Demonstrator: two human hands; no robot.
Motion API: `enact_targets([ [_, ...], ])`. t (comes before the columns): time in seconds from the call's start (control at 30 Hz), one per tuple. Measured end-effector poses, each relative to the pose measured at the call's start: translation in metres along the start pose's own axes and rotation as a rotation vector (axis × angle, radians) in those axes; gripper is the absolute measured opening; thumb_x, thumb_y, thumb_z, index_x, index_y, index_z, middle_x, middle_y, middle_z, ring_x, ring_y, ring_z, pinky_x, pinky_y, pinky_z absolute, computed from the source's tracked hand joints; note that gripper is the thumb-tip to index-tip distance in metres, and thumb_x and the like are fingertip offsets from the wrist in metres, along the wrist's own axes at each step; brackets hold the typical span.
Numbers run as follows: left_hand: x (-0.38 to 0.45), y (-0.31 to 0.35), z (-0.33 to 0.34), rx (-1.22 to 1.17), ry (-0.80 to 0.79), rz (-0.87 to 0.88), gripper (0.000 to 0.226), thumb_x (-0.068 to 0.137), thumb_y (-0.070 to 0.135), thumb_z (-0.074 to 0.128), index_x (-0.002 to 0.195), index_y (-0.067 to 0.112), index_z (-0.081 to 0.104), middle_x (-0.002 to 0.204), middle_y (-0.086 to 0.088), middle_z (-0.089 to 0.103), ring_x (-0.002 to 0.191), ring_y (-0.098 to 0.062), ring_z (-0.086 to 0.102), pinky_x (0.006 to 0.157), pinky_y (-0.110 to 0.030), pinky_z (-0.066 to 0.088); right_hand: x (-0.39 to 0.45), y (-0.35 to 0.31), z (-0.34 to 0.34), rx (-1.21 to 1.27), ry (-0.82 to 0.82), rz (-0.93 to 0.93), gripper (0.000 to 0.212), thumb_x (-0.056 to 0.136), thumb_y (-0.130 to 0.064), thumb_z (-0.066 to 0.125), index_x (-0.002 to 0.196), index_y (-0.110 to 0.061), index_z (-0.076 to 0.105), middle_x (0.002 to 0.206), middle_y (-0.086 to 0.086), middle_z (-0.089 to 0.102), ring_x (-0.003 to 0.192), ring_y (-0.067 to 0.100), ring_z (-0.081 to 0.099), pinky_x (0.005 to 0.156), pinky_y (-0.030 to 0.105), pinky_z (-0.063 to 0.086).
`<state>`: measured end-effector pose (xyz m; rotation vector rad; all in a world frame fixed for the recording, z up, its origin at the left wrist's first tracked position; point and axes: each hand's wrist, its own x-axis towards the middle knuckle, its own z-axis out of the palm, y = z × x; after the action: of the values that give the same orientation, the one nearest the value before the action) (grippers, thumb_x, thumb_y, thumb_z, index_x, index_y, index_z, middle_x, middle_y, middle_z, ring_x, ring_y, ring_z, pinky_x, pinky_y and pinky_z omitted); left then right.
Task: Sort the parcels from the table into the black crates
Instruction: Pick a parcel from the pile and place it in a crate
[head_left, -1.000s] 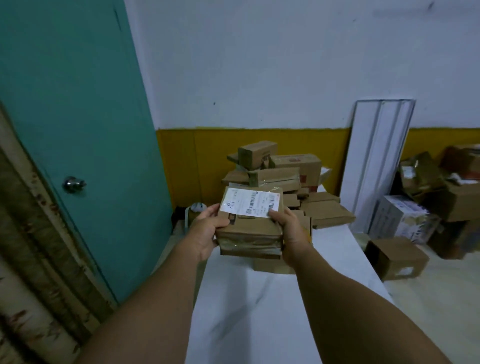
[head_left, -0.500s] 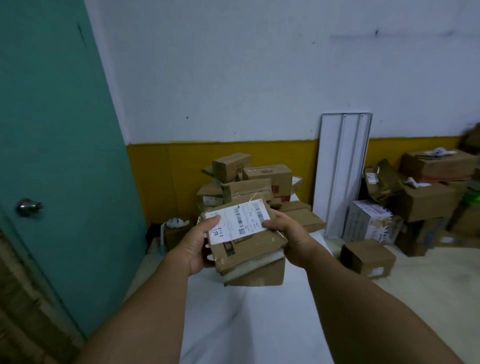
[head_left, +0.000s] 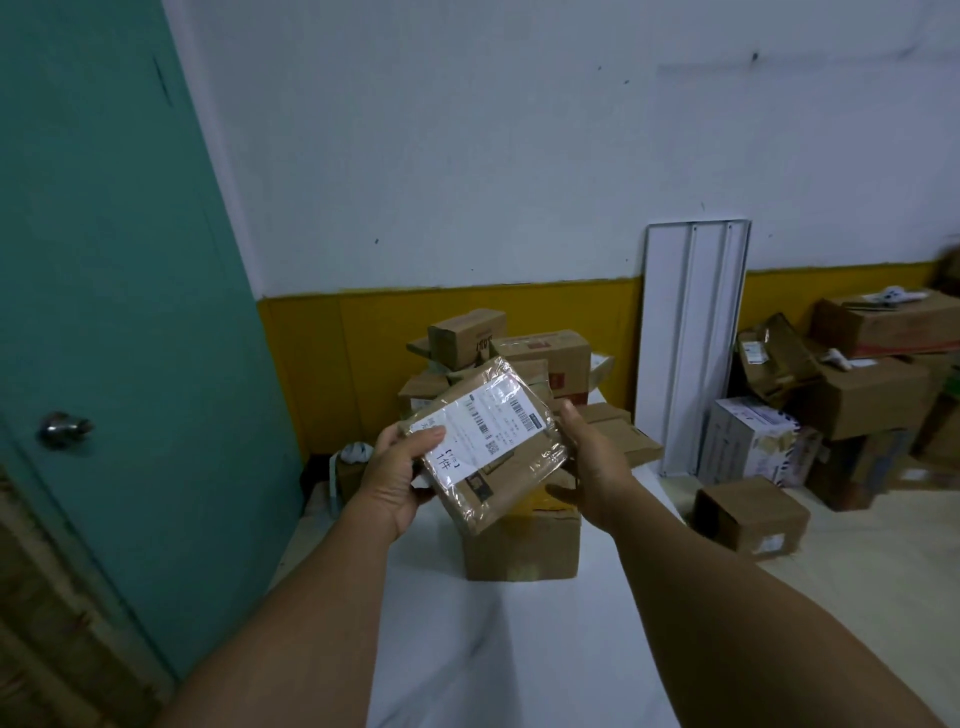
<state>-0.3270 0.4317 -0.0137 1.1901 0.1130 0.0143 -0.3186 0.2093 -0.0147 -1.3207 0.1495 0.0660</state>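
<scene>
Parcel (head_left: 488, 441) in brown card with a white shipping label sits tilted between my two hands, lifted clear above the white worktop (head_left: 519, 649) and the carton (head_left: 522, 545) under it. My left hand (head_left: 397, 475) pinches its near-left corner, thumb curled onto the label, while my right hand (head_left: 589, 467) cups the far-right edge, fingers hidden beneath. Its long axis runs from near-right to far-left; no black crates show.

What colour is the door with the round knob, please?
The door is teal green, and its knob is silvery metal; the head view shows it.
</scene>
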Motion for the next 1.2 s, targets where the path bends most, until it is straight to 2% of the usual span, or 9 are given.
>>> enact_targets([
  [0.13,0.002,0.000,-0.004,0.055,0.007,-0.024,0.069,0.065,0.024,0.082,0.128,0.016,0.054,0.119,-0.017,0.069,0.112,-0.039,0.062,0.096,-0.066,0.043,0.004,0.004,0.008,0.029,-0.044,-0.053,0.041,0.093,-0.047,0.060,0.116,-0.013,0.067,0.112,0.010,0.072,0.109,0.029,0.066,0.089,0.042,0.056],
  [0.27,0.000,-0.002,-0.005,0.141,-0.044,-0.127,0.059,0.072,0.035,0.076,0.121,0.009,0.057,0.117,-0.017,0.068,0.113,-0.035,0.058,0.103,-0.058,0.038,0.014,0.006,0.011,0.111,0.003,-0.128,0.073,0.067,-0.049,0.083,0.125,-0.011,0.060,0.116,0.013,0.070,0.107,0.031,0.068,0.090,0.048,0.057],
  [0.53,-0.001,-0.002,-0.007,0.333,-0.176,-0.314,0.058,0.067,0.057,0.069,0.113,0.021,0.069,0.122,-0.007,0.068,0.120,-0.028,0.051,0.114,-0.060,0.009,0.018,0.002,0.018,0.070,-0.044,-0.101,0.036,0.086,-0.033,0.074,0.112,-0.010,0.063,0.101,0.012,0.076,0.093,0.030,0.073,0.083,0.047,0.060],
  [0.6,0.000,-0.001,-0.006,0.292,-0.175,-0.269,0.056,0.066,0.051,0.073,0.113,0.021,0.068,0.122,-0.010,0.068,0.119,-0.031,0.054,0.116,-0.059,0.021,0.019,-0.003,0.020,0.028,-0.064,-0.115,0.037,0.085,-0.035,0.074,0.112,-0.012,0.064,0.102,0.011,0.075,0.094,0.029,0.073,0.086,0.050,0.059],
  [0.7,0.006,-0.002,0.000,0.255,-0.095,-0.189,0.092,0.056,0.045,0.089,0.134,0.023,0.047,0.120,-0.012,0.068,0.113,-0.035,0.060,0.098,-0.063,0.044,0.021,-0.007,0.024,-0.027,-0.092,-0.134,0.038,0.082,-0.036,0.076,0.112,-0.016,0.064,0.104,0.010,0.074,0.096,0.029,0.072,0.088,0.052,0.058],
  [0.8,0.012,-0.003,0.003,0.192,-0.068,-0.129,0.108,0.048,0.053,0.092,0.140,0.029,0.041,0.117,-0.010,0.071,0.110,-0.037,0.065,0.092,-0.065,0.048,0.023,-0.009,0.024,0.015,-0.089,-0.138,0.042,0.082,-0.038,0.076,0.114,-0.014,0.065,0.107,0.013,0.074,0.101,0.033,0.070,0.092,0.057,0.054],
  [0.9,0.016,-0.001,0.003,0.111,-0.080,-0.081,0.098,0.058,0.055,0.087,0.141,0.028,0.045,0.119,-0.012,0.070,0.108,-0.038,0.067,0.091,-0.066,0.049,0.024,-0.010,0.024,0.056,-0.086,-0.131,0.049,0.090,-0.053,0.061,0.115,-0.012,0.069,0.110,0.015,0.073,0.107,0.035,0.068,0.099,0.059,0.049],
  [1.03,0.011,0.006,0.019,0.057,-0.095,-0.034,0.052,0.089,0.062,0.051,0.127,0.029,0.062,0.115,-0.008,0.073,0.104,-0.033,0.070,0.090,-0.054,0.054,0.022,-0.010,0.024,0.085,-0.152,-0.060,0.053,0.097,-0.059,0.044,0.121,-0.018,0.069,0.117,0.012,0.072,0.113,0.033,0.066,0.104,0.056,0.046],
  [1.2,0.014,0.011,0.026,-0.008,-0.070,-0.064,0.070,0.093,0.073,0.014,0.113,0.034,0.068,0.104,-0.005,0.076,0.092,-0.029,0.072,0.079,-0.047,0.057,0.020,-0.012,0.031,0.155,-0.140,-0.100,0.048,0.098,-0.059,0.040,0.113,-0.026,0.072,0.118,0.011,0.072,0.115,0.033,0.065,0.107,0.058,0.042],
])
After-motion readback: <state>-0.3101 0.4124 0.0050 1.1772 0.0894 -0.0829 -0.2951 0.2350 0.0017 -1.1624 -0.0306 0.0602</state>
